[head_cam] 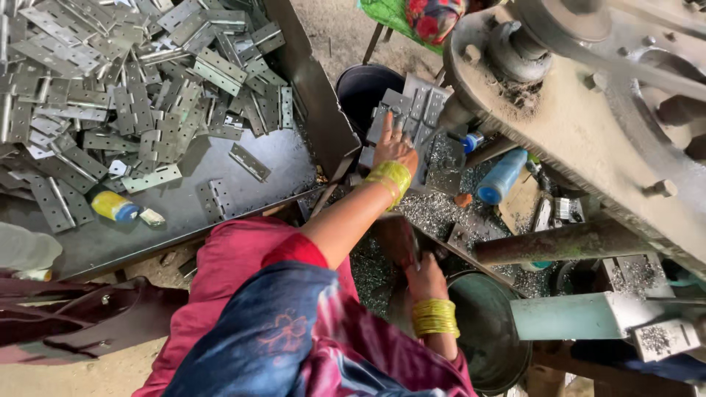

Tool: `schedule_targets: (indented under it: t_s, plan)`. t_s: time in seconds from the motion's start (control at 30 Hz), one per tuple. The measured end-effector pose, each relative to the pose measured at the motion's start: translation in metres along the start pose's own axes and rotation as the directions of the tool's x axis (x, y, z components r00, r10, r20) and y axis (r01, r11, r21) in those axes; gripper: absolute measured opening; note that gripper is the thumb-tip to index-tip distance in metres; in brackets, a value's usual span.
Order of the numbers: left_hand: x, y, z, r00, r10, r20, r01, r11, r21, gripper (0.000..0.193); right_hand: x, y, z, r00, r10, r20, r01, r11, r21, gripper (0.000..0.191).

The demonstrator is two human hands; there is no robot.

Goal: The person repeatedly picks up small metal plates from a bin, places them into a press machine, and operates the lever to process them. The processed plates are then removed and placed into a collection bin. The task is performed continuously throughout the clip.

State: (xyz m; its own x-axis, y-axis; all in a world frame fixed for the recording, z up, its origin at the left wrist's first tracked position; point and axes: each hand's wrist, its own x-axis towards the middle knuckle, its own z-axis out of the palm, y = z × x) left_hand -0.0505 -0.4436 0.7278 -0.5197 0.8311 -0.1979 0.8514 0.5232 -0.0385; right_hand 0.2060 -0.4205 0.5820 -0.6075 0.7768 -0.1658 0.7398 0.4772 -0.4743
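My left hand (393,147), with yellow bangles on the wrist, reaches forward and lies with spread fingers on a small stack of grey metal hinge plates (418,110) beside the press machine (588,125). My right hand (424,276), also wearing yellow bangles, is lower down with curled fingers at the edge of a bed of metal chips (434,209); what it holds is hidden. A big heap of loose hinges (125,88) fills the dark metal tray (243,195) to the left.
A blue bottle (501,176) lies by the machine. A dark bucket (364,88) stands behind the hinge stack, a round green-black tub (489,331) under my right wrist. A yellow-and-blue container (115,206) lies in the tray. A rusty bar (559,242) juts out at the right.
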Motion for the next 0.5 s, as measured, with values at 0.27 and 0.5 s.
schedule_targets:
  t_s: [0.27,0.5]
  plan:
    - [0.016,0.002,0.015,0.979,-0.099,-0.177,0.064,0.979,-0.193,0.054,-0.023,-0.005,0.031,0.994,0.07,-0.079,-0.064,0.995,0.081,0.051]
    - [0.023,-0.002,0.003,0.996,-0.08,-0.033,0.076,0.991,-0.107,0.054,0.008,0.007,-0.001,0.999,0.033,0.032,-0.033,0.999,-0.017,0.049]
